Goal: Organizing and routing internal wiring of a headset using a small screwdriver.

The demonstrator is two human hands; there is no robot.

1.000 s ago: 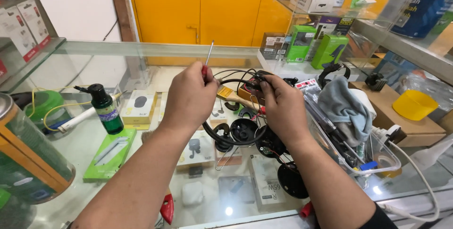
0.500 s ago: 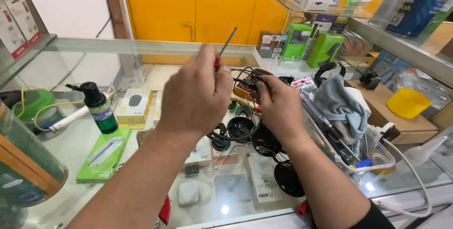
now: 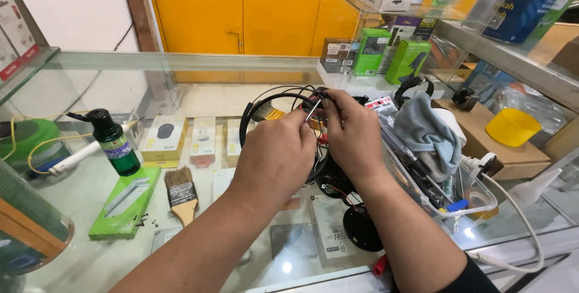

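While the left hand [image 3: 274, 154] pinches a thin metal tool [image 3: 313, 109] and the right hand's [image 3: 353, 139] fingers clench the black headset [image 3: 283, 103] above the counter [image 3: 72, 196], right of the paintbrush [image 3: 181, 193], repair looks midway: earcup [image 3: 362, 229] lies open, wires exposed, nothing reassembled.

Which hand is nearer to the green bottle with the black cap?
The left hand. The green bottle stands on the glass counter, well off to that hand's left. The right hand is farther away, beyond the left hand, at the black headphones.
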